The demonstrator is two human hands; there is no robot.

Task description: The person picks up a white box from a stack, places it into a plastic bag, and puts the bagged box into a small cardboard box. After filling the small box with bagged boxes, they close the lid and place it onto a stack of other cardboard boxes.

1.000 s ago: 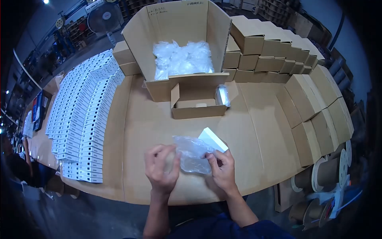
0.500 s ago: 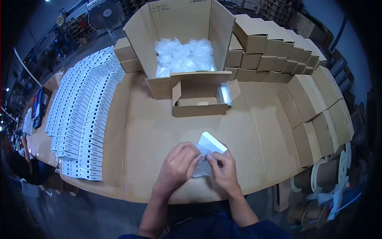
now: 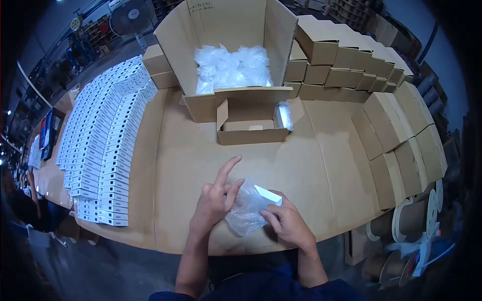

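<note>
My right hand [image 3: 288, 221] grips a small white box [image 3: 267, 195], fingers behind it and thumb across the front. A clear plastic bag [image 3: 246, 213] hangs around the lower left part of the box, while the box's upper end sticks out. At the bag's left edge is my left hand [image 3: 213, 203], its index finger stretched up and its thumb apart from it, the other fingers curled. Beyond the hands stands an open cardboard carton [image 3: 253, 137], with one bagged white box [image 3: 283, 116] upright at its right end.
A large carton [image 3: 201, 108] full of clear plastic bags [image 3: 233, 67] stands at the back. Rows of white boxes [image 3: 103, 145] fill the left side. Brown cartons [image 3: 386, 123] are stacked along the right and back right. Cable spools [image 3: 416, 215] sit below the table's right edge.
My left hand has moved left off the pinched bag, and its index finger has straightened. The bag is spread wider, and the box has slid lower into it.
</note>
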